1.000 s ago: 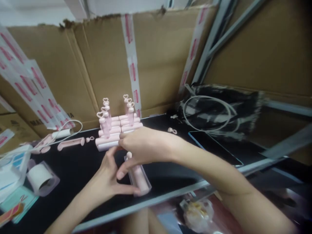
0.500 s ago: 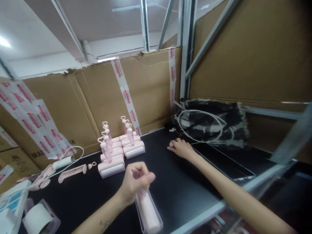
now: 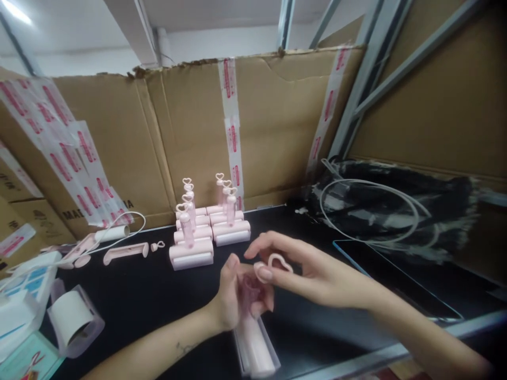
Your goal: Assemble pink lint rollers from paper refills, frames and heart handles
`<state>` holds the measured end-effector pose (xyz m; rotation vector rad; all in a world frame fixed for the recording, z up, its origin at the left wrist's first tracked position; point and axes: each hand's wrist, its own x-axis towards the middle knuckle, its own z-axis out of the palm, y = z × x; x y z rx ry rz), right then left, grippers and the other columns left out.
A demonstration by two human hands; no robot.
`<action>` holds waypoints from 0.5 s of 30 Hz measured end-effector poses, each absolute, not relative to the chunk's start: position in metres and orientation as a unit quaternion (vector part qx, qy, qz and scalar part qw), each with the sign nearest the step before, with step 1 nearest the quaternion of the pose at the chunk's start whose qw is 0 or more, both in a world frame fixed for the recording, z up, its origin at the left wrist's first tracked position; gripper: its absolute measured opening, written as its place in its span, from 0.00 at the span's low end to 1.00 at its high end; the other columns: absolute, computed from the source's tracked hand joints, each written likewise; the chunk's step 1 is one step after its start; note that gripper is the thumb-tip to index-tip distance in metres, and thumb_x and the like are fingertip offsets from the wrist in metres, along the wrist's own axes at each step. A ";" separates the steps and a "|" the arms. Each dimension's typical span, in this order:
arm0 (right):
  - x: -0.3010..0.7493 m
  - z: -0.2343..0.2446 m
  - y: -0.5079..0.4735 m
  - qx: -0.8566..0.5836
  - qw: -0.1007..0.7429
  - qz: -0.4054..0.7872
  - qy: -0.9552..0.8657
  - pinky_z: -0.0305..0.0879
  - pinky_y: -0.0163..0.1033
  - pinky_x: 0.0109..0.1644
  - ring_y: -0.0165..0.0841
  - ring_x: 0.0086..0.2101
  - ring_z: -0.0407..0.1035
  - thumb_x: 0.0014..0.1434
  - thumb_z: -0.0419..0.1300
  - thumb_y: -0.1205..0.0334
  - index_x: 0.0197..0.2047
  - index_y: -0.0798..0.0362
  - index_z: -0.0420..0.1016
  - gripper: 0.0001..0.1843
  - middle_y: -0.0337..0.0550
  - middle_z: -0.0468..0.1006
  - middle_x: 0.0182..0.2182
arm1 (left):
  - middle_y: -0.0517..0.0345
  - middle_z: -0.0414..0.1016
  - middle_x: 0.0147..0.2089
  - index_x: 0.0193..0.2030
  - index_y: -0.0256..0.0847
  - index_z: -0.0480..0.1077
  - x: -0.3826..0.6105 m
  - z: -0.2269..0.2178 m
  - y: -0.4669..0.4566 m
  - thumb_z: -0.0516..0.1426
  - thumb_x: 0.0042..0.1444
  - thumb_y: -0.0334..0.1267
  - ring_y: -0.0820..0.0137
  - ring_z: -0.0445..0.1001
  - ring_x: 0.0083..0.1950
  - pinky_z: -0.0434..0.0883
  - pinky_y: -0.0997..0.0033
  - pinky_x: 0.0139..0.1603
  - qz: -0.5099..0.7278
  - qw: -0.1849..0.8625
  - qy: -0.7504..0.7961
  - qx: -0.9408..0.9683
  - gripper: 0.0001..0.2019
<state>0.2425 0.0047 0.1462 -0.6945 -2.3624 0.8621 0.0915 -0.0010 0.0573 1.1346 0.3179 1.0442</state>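
Note:
My left hand [image 3: 233, 295] is wrapped round the clear pinkish handle of a lint roller [image 3: 259, 351], whose white roll in a clear cover points toward me. Between the thumb and fingers of my right hand [image 3: 304, 269] is a pink heart-shaped cap [image 3: 280, 262], close above the open end of that handle. Whether cap and handle touch, I cannot tell. Behind my hands, several pink lint rollers [image 3: 192, 252] stand in two rows, handles upright with heart tops. A loose heart cap [image 3: 158, 246] lies left of them, beside a pink curved holder [image 3: 125, 253].
A cardboard wall [image 3: 190, 121] closes off the back. At right lie a black plastic bag [image 3: 368, 206] with a white cable loop and a flat dark panel [image 3: 396, 279]. A white roll [image 3: 70, 316] in a clear cover and a teal box [image 3: 31, 356] are at left.
My right hand has come from the far right of the table to my left hand, now showing the heart cap. My left hand has turned and loosened a little. The view has shifted.

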 end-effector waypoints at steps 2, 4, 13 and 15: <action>0.233 0.148 0.000 -0.255 0.287 0.349 -0.855 0.63 0.32 0.32 0.27 0.27 0.66 0.59 0.58 0.57 0.39 0.55 0.71 0.10 0.39 0.71 0.29 | 0.62 0.55 0.09 0.16 0.35 0.65 0.093 0.059 0.000 0.42 0.44 0.74 0.80 0.49 0.09 0.44 0.78 0.08 0.463 0.722 0.149 0.492 0.38; 0.225 0.146 0.000 -0.249 0.302 0.366 -0.844 0.64 0.32 0.33 0.28 0.28 0.68 0.57 0.60 0.56 0.34 0.55 0.72 0.10 0.39 0.72 0.28 | 0.61 0.58 0.11 0.18 0.36 0.64 0.093 0.059 0.001 0.45 0.40 0.75 0.80 0.49 0.09 0.44 0.78 0.07 0.449 0.745 0.142 0.473 0.37; 0.207 0.126 -0.006 -0.298 0.330 0.333 -0.832 0.68 0.31 0.28 0.28 0.28 0.68 0.61 0.54 0.54 0.36 0.54 0.76 0.14 0.44 0.70 0.35 | 0.64 0.65 0.15 0.33 0.38 0.64 0.090 0.051 0.001 0.54 0.38 0.71 0.80 0.53 0.11 0.47 0.80 0.10 0.461 0.740 0.118 0.476 0.33; 0.205 0.122 -0.009 -0.299 0.317 0.373 -0.819 0.68 0.30 0.24 0.26 0.25 0.68 0.64 0.50 0.55 0.43 0.53 0.73 0.15 0.46 0.73 0.38 | 0.64 0.65 0.15 0.36 0.39 0.64 0.088 0.055 0.001 0.51 0.37 0.73 0.78 0.56 0.11 0.48 0.80 0.11 0.455 0.748 0.134 0.464 0.36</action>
